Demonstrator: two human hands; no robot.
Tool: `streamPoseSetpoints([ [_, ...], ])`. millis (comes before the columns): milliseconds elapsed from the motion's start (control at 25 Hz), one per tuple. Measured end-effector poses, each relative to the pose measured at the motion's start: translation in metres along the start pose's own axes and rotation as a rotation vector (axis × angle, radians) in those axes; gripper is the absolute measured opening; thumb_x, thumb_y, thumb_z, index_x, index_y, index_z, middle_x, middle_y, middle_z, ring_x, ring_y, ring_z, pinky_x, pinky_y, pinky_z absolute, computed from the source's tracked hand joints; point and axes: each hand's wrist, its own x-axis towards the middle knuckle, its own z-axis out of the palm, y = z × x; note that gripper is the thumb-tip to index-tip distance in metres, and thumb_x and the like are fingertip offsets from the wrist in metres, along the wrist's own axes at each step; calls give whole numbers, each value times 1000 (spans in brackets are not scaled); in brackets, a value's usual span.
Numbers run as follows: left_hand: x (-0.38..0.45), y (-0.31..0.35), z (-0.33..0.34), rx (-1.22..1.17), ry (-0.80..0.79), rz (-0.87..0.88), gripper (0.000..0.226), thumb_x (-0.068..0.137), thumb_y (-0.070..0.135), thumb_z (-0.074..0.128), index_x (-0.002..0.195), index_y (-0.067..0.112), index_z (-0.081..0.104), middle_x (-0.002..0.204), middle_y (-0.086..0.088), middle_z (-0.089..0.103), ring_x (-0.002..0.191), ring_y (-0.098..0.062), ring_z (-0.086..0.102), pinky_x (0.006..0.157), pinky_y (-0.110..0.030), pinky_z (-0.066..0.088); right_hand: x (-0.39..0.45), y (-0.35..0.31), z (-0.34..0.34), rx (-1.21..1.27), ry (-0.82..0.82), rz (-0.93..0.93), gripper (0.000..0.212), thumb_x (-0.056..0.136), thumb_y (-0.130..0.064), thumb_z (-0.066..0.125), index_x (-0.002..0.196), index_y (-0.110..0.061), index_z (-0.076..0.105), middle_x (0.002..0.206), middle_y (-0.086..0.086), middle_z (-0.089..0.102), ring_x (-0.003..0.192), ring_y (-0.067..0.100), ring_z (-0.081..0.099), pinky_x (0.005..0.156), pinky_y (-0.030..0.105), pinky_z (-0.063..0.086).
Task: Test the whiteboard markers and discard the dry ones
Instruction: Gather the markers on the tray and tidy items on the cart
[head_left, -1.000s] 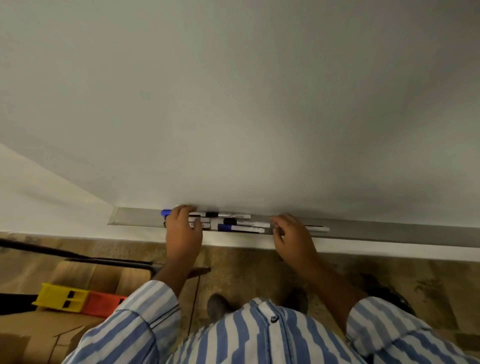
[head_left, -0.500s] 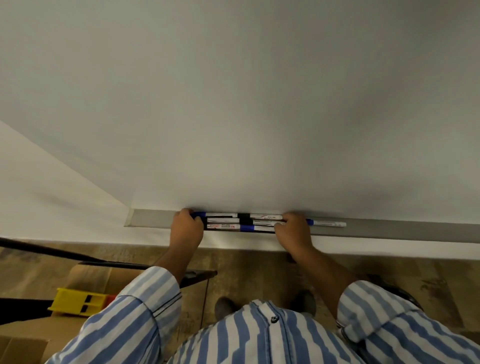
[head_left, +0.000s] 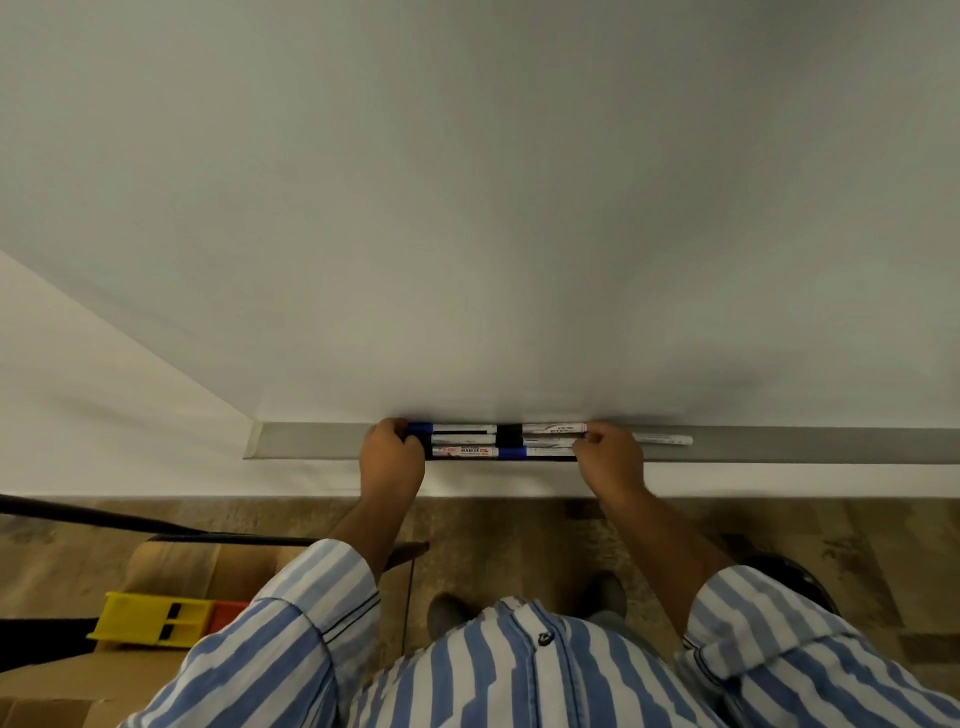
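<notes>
Several whiteboard markers (head_left: 467, 451) with white barrels and blue or black caps lie bunched in three rows on the grey tray (head_left: 805, 444) under the whiteboard (head_left: 467, 208). My left hand (head_left: 392, 460) curls its fingers over the left ends of the bunch. At the right ends my right hand (head_left: 610, 460) grips the bunch with curled fingers. One more marker (head_left: 667, 439) lies alone on the tray just right of my right hand. The hands hide the marker tips.
A cardboard box (head_left: 62, 686) stands on the wooden floor at the lower left with a yellow and orange plastic piece (head_left: 150, 618) on it. A black bar (head_left: 104, 519) crosses above the box. My shoes show below the tray.
The scattered markers have been pushed together into a tight bunch between my hands. My hands moved slightly right along the tray, and the view shifted with them.
</notes>
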Motion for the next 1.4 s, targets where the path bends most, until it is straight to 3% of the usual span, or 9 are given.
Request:
streamPoseSetpoints([
  [80, 1, -1, -1, -17, -6, -6, 34, 102, 6, 52, 135, 10, 63, 122, -10, 67, 96, -20, 64, 85, -31, 50, -2, 1, -1, -18, 31, -37, 11, 94, -5, 64, 87, 0, 71, 77, 13, 67, 73, 31, 63, 63, 34, 48],
  [200, 1, -4, -8, -86, -5, -9, 36, 101, 5, 56, 137, 10, 62, 128, -8, 66, 108, -20, 63, 99, -33, 51, -12, 5, -2, -37, 140, -154, 11, 94, 1, 67, 100, 1, 76, 92, 19, 74, 86, 37, 70, 80, 42, 58],
  [320, -8, -5, -11, -184, 18, -3, 33, 102, 7, 60, 134, 12, 62, 127, -5, 66, 113, -20, 64, 102, -33, 52, -23, 2, 3, -32, 120, -220, 24, 97, 0, 68, 121, -2, 75, 112, 15, 77, 104, 30, 71, 95, 32, 53],
  [480, -30, -7, -19, -275, 45, -8, 31, 102, 12, 63, 133, 17, 61, 124, 0, 64, 115, -17, 62, 98, -30, 52, -35, -22, 26, -18, -47, -350, 20, 102, -9, 67, 120, -11, 77, 114, 4, 76, 101, 13, 67, 96, 26, 53],
  [760, -76, -27, -53, -281, 114, 43, 31, 99, 15, 68, 127, 26, 63, 126, 9, 61, 119, -6, 58, 89, -15, 47, -62, -68, 80, -50, -372, -486, 16, 99, -12, 73, 113, -15, 80, 105, -4, 76, 100, 12, 71, 96, 29, 57],
  [1000, -120, -53, -60, -380, 130, -26, 33, 96, 16, 72, 125, 28, 61, 124, 7, 62, 114, -9, 62, 99, -29, 56, -93, -82, 126, -194, -650, -553, 17, 101, -13, 70, 117, -18, 75, 105, -7, 74, 101, 5, 69, 78, 11, 52],
  [1200, -143, -79, -64, -601, 300, -252, 25, 95, 4, 70, 118, 12, 63, 109, -4, 67, 103, -24, 68, 74, -19, 57, -110, -91, 155, -354, -848, -712, 20, 99, -12, 72, 117, -20, 75, 105, -10, 74, 100, 2, 68, 90, 20, 57],
  [1320, -155, -102, -59, -708, 471, -452, 24, 94, 4, 71, 116, 11, 64, 112, -6, 66, 109, -26, 65, 91, -32, 56, -118, -98, 174, -447, -948, -825, 19, 98, -14, 73, 115, -21, 77, 103, -10, 75, 97, 0, 68, 91, 21, 58],
  [1400, -163, -118, -56, -755, 516, -545, 24, 95, 12, 72, 116, 18, 63, 115, -8, 67, 105, -24, 64, 94, -39, 53, -122, -100, 188, -496, -1003, -855, 20, 97, -16, 73, 116, -20, 77, 105, -6, 76, 98, 5, 70, 92, 25, 60],
])
